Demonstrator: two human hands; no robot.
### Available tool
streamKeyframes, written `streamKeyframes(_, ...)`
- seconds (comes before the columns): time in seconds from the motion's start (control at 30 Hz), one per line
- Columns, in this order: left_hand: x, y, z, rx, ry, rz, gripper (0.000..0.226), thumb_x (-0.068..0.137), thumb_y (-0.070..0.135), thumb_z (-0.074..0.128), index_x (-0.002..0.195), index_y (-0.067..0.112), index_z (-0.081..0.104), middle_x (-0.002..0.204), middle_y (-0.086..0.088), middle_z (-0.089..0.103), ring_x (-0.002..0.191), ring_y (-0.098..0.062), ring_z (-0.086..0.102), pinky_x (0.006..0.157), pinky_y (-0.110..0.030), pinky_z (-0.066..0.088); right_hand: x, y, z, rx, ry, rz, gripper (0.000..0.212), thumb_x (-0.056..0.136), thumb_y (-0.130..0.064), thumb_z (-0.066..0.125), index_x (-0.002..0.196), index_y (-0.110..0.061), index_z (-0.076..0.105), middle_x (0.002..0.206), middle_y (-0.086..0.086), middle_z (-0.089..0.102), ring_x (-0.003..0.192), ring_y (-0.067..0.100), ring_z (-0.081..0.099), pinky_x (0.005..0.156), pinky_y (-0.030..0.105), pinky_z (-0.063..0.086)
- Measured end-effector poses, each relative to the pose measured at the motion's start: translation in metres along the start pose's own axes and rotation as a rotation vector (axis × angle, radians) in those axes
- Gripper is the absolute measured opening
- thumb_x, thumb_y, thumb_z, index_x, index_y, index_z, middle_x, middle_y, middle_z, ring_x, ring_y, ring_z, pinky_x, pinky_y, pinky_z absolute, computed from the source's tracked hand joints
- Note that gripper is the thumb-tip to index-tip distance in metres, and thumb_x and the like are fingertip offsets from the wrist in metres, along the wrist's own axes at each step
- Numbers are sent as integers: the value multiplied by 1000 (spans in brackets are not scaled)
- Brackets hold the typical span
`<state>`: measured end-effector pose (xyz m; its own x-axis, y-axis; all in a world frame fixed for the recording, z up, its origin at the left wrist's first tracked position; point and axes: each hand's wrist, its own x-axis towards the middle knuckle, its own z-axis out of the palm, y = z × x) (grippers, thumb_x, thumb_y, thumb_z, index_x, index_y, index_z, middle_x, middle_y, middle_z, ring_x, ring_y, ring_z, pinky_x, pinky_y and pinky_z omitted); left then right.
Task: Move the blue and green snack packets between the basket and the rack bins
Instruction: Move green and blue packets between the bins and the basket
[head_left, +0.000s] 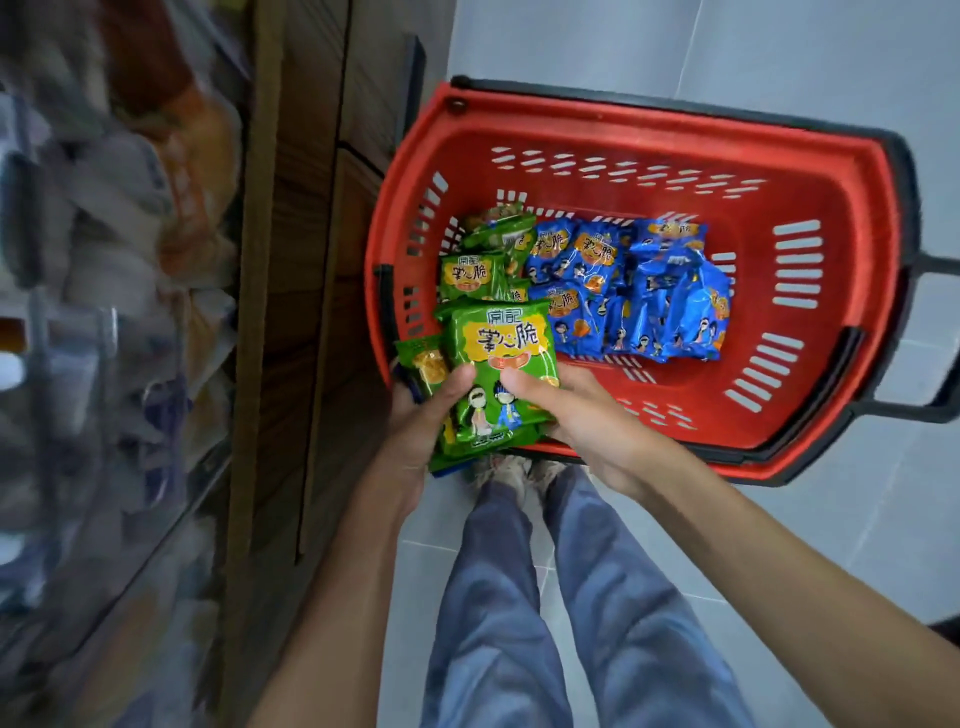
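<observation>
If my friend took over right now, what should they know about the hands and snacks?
Left hand grips the stack of shiny green snack packets from its left side.
Right hand holds the same stack from the right, thumb on top.
It hangs over the near left corner of the red slotted plastic basket.
Inside: more green packets at left, blue foil snack packets in the middle.
The rack on the left is blurred: progress there cannot be told.
Left: the packets in hand and basket.

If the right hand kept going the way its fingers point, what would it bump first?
The green packets, which the right hand grips now; past them, probably the left hand.
</observation>
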<state>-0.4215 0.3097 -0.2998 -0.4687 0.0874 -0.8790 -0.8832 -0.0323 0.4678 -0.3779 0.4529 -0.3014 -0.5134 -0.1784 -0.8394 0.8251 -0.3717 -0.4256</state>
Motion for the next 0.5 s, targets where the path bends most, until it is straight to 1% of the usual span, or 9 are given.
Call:
streamKeyframes(0.07, 1, -2, -3, -3, 3, 32, 127, 18, 58, 89, 130, 17, 47, 117, -5, 65, 96, -17, 67, 73, -27, 57, 3, -1, -3, 1, -22, 13, 36, 72, -39, 63, 104, -23, 66, 106, -4, 72, 100, 10, 67, 92, 28, 49)
streamKeyframes(0.17, 3, -6, -8, -4, 17, 30, 121, 27, 58, 89, 133, 19, 44, 120, -1, 64, 104, -18, 64, 82, -32, 55, 12, -5, -5, -28, -44, 63, 46, 67, -40, 65, 107, -20, 65, 107, -2, 71, 103, 14, 65, 95, 31, 46)
streamKeyframes(0.2, 4, -9, -11, -5, 22, 35, 113, 38, 55, 88, 135, 19, 42, 121, -1, 63, 106, -18, 63, 83, -33, 55, 16, -6, -6, -34, -32, 82, 52, 65, -41, 66, 112, -18, 63, 110, 0, 70, 106, 17, 64, 98, 34, 45)
streamKeyframes(0.23, 6, -12, -15, -14, 27, 47, 99, 51, 49, 86, 134, 19, 42, 121, 0, 63, 106, -17, 63, 81, -31, 55, 21, -5, -7, -24, -18, 106, 60, 64, -42, 66, 117, -15, 60, 114, 4, 68, 107, 21, 63, 99, 36, 45)
streamKeyframes(0.27, 7, -15, -20, -22, 33, 57, 83, 60, 42, 80, 131, 19, 43, 117, 2, 64, 102, -14, 65, 75, -27, 56, 25, -5, -8, 1, -9, 130, 67, 62, -43, 67, 121, -13, 57, 116, 6, 67, 105, 23, 63, 98, 36, 46)
streamKeyframes(0.3, 9, -17, -25, -30, 41, 59, 71, 63, 36, 73, 127, 21, 46, 113, 4, 66, 96, -11, 67, 69, -23, 56, 29, -5, -9, 29, -13, 147, 71, 61, -44, 68, 123, -11, 55, 115, 7, 67, 101, 22, 63, 95, 36, 48)
streamKeyframes(0.33, 10, -19, -29, -33, 51, 59, 65, 63, 32, 70, 124, 22, 48, 109, 5, 68, 91, -9, 69, 65, -22, 55, 32, -6, -10, 50, -32, 155, 72, 62, -43, 68, 124, -10, 54, 112, 6, 67, 97, 21, 64, 91, 34, 50)
streamKeyframes(0.43, 12, -22, -35, -27, 113, 46, 66, 63, 25, 73, 124, 19, 48, 105, -1, 69, 83, -11, 71, 59, -24, 55, 45, -10, -11, 136, -35, 159, 70, 65, -40, 70, 126, -11, 52, 111, 1, 66, 87, 19, 68, 79, 27, 54)
streamKeyframes(0.5, 14, -25, -37, -25, 162, 38, 56, 73, 16, 71, 124, 18, 48, 103, -2, 69, 78, -10, 71, 56, -23, 54, 63, -12, -13, 264, 68, 141, 43, 76, -33, 68, 114, -18, 55, 107, -4, 63, 79, 16, 70, 67, 24, 57)
